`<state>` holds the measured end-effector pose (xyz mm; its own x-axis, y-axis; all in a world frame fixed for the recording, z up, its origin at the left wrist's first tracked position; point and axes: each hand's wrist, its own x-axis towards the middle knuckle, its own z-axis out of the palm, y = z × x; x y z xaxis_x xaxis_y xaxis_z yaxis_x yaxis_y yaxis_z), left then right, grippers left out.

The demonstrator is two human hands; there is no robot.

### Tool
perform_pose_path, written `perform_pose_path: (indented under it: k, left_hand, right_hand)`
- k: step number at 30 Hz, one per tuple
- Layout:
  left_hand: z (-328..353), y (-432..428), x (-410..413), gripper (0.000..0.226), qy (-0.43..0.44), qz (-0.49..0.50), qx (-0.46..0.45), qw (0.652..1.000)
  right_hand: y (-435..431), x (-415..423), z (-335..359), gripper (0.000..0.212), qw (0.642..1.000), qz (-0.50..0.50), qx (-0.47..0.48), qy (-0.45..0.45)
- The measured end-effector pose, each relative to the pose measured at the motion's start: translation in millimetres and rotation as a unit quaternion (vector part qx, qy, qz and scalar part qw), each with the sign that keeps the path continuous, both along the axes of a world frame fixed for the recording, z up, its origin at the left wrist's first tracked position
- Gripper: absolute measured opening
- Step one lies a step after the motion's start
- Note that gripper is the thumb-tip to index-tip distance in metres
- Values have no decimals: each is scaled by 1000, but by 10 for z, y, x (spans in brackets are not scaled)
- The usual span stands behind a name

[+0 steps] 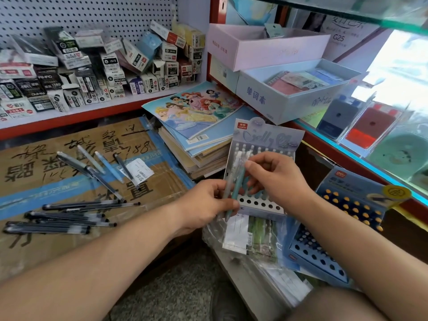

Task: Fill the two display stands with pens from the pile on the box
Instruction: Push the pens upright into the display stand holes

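The left hand (pixel 206 202) grips the lower ends of a white and a teal pen (pixel 234 192), fingers curled round them, right in front of the lavender display stand (pixel 266 137). The right hand (pixel 275 179) pinches the same pens higher up. The pile of pens (pixel 69 214) lies on the cardboard box (pixel 34 172), well left of that stand. The blue display stand (pixel 347 205) sits just right of it.
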<state>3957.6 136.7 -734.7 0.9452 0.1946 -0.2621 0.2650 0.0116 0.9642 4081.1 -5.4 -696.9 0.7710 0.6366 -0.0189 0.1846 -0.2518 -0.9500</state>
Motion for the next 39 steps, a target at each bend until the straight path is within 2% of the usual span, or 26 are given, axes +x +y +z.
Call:
perform_pose_path:
  k: [4,9,14,18,21,23,25,30,34,39]
  left_hand:
    - [-6,-13,21,32,3,-6,-40,999]
    - [-29,-27,31,31,-1,5,-52,999]
    - [-69,53,75,29,17,92,-61,994]
    - [-88,134,95,29,27,120,-55,991]
    - [-105,144,106,37,22,129,-52,990]
    - [-106,140,100,41,18,137,-51,989]
    - [-98,143,89,35,14,137,-43,989]
    - [-114,178,65,26,11,139,0,990]
    - [-119,205,81,27,9,166,39,985]
    - [-142,226,96,27,10,178,76,981]
  right_hand:
    - [-10,-2,-8,18,997,22,44,63]
    - [-16,75,-78,26,998,5,39,43]
    - [-74,196,-110,17,996,-78,20,-48]
    - [-105,232,-145,16,984,-62,-56,-160]
    - [-86,181,-124,14,967,-53,-97,-229]
    - [-81,162,-113,11,964,-51,-108,-236]
    - [-84,149,-110,12,964,-44,-122,-234]
    - [-93,148,-141,24,962,-16,-168,-213]
    - [-81,139,-121,12,960,-17,-169,-221]
    - [-58,142,-125,10,940,16,-229,-254]
